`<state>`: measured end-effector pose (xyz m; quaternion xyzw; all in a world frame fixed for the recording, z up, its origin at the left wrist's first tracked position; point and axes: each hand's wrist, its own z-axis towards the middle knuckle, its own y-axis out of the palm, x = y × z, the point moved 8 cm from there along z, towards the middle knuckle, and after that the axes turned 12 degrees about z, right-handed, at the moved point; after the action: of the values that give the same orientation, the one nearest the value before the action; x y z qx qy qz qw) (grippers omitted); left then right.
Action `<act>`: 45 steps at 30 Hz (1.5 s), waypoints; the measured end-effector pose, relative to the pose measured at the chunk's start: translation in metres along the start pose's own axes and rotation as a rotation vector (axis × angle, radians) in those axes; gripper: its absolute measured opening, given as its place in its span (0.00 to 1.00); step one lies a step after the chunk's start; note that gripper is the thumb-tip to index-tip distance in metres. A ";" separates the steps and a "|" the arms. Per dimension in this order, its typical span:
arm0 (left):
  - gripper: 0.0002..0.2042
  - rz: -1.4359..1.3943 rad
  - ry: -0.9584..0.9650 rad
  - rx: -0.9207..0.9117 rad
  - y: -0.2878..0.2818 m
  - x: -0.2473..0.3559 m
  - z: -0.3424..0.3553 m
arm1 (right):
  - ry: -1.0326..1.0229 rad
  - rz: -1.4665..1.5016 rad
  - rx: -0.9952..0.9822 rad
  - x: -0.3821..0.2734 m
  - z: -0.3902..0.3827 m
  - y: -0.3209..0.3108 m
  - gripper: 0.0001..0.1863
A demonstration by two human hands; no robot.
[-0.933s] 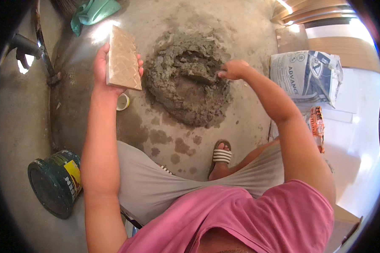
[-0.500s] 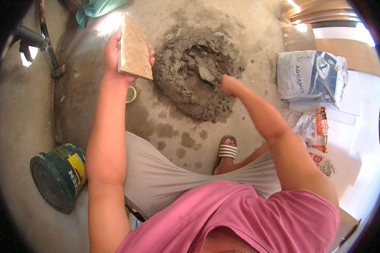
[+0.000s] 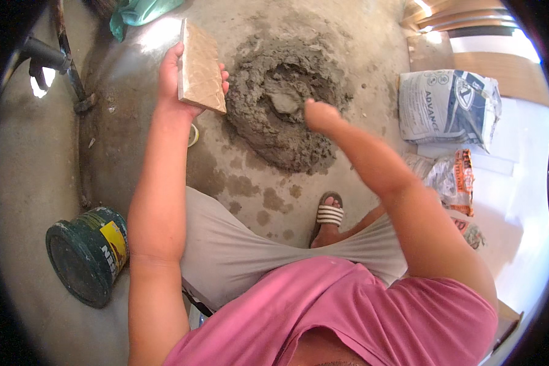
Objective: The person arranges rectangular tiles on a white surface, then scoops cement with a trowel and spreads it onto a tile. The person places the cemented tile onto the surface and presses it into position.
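Note:
My left hand (image 3: 172,82) is closed around a thick tan tile (image 3: 201,70) with a rough, wavy face, held tilted above the floor. My right hand (image 3: 323,116) is a fist over the heap of wet grey mortar (image 3: 250,119). From that fist a trowel (image 3: 285,102) reaches left into the hollow of the heap; mortar coats its blade and my fingers hide its handle.
A green bucket (image 3: 82,259) lies on the left. On the right are a grey-and-blue cement bag (image 3: 448,110) and an orange-and-white bag (image 3: 448,180). A tape roll (image 3: 193,135) sits below the tile, a green cloth (image 3: 137,15) farther back. My sandalled foot (image 3: 330,213) is nearer me.
My right hand and the trowel have moved left and a little nearer across the hollow. The tile in my left hand has shifted slightly right.

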<state>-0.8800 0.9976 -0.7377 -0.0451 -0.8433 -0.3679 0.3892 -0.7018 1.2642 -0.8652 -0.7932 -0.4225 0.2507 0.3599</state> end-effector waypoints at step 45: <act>0.36 -0.054 0.023 -0.145 -0.037 0.010 -0.020 | -0.074 -0.004 -0.169 -0.001 0.044 0.072 0.22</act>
<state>-0.8882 0.9551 -0.7439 -0.0461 -0.8110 -0.4386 0.3843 -0.6977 1.2515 -0.9489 -0.8100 -0.4568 0.2424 0.2764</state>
